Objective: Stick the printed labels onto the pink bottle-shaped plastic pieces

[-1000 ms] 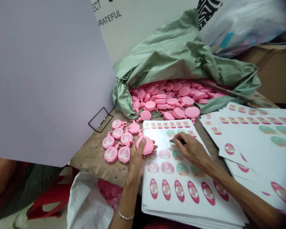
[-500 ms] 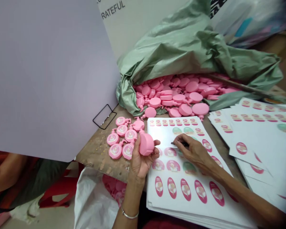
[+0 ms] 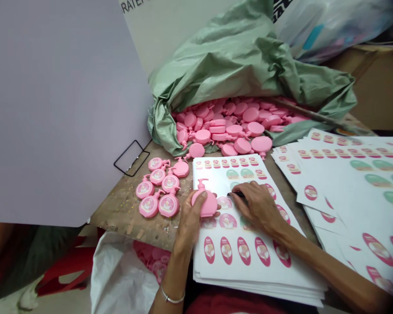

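Pink pump bottle (image 3: 205, 205) has swung round since the earlier frame, pump head now pointing away from the person, plain face up. Left hand (image 3: 190, 222) is closed around it, over the left edge of the label sheet (image 3: 225, 163). Right hand (image 3: 257, 209) is curled, pinching a dark pointed tool (image 3: 234, 194) against the sheet; the tip is partly hidden, so exact contact can't be confirmed. Sheet carries rows of small strip labels, green ovals, and pink rounds and ovals; hands cover its middle, so any peeled spots can't be counted. More printed sheets (image 3: 347, 196) lie stacked to the right.

Done so far: six bottles with round printed labels (image 3: 169, 205) lie on the scarred wooden tabletop (image 3: 124, 213), and one more, plain side up, sits just beside them (image 3: 180, 168). Left: a big heap of pink bottles (image 3: 229, 126) in a crumpled green sack (image 3: 236, 61), no labels visible on them. More pink pieces (image 3: 157, 261) show in a white plastic bag (image 3: 118, 274) below the table edge.
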